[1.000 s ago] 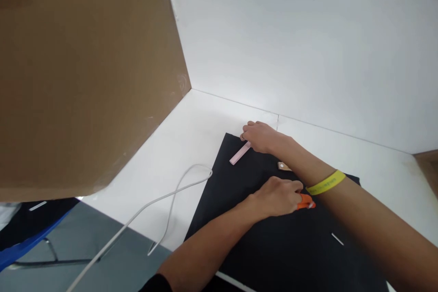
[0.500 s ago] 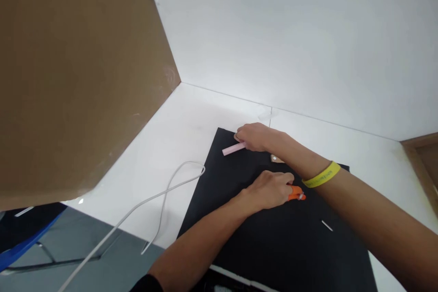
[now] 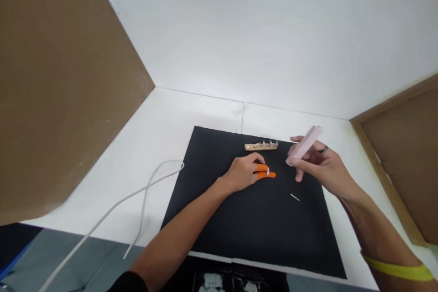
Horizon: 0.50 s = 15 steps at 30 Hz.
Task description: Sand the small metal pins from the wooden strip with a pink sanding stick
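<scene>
Over the middle of the black mat [image 3: 246, 223], my left hand [image 3: 242, 172] is closed, with orange covers on its thumb and a finger. A small shiny metal piece [image 3: 268, 171] is pinched between those covered tips; its exact kind is too small to make out. My right hand [image 3: 326, 166], raised above the mat's right edge, grips a long pale pink bar [image 3: 304, 146] between thumb and fingers, tilted upward. Behind my left hand lies a narrow wooden strip [image 3: 251, 147] with several metal posts standing along it. A short thin silver rod [image 3: 294, 197] rests on the mat between the hands, nearer to me.
The mat lies on a white table [image 3: 143, 132] against a white back wall [image 3: 239, 32]. A brown panel [image 3: 68, 91] stands on the left, a wood-framed one [image 3: 400, 132] on the right. A pale cable [image 3: 119, 203] loops over the table's left front edge.
My right hand has lifted the pink bar off the mat's far side and carried it to the right. The wooden strip now shows fully. My left hand keeps its pinch; the view has shifted right.
</scene>
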{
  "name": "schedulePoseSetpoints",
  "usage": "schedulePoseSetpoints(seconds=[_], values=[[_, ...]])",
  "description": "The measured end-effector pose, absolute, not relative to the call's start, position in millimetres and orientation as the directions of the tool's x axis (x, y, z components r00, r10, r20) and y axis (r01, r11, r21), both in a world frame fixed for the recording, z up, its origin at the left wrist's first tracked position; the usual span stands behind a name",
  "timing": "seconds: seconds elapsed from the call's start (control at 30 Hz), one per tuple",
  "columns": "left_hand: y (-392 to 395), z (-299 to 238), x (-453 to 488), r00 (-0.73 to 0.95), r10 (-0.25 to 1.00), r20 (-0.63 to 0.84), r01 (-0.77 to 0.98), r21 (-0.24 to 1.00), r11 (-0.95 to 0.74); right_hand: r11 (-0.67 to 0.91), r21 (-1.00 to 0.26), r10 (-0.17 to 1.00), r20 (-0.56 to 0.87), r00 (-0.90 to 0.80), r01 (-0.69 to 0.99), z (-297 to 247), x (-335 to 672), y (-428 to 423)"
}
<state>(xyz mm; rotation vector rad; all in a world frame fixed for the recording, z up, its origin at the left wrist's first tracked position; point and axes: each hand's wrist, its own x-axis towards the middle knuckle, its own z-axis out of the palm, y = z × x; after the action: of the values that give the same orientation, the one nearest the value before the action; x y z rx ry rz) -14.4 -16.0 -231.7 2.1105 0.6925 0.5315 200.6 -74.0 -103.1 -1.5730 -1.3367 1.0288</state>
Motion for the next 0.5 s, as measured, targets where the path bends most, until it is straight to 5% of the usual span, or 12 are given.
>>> schedulePoseSetpoints(seconds=[0.2,0.5], values=[[-15.1,-222.8,-15.4,0.746,0.661,0.081,0.277,0.865,-0.418,-0.185,-0.98,0.931,-0.198,0.306,-0.071,-128.9,210.0,-137.0],[-64.6,-185.7,-26.5,0.545,0.811,-0.212,0.444,0.894,-0.065,-0.175,-0.942,0.923,-0.259,0.286,-0.287,-129.3,196.8,-175.7]])
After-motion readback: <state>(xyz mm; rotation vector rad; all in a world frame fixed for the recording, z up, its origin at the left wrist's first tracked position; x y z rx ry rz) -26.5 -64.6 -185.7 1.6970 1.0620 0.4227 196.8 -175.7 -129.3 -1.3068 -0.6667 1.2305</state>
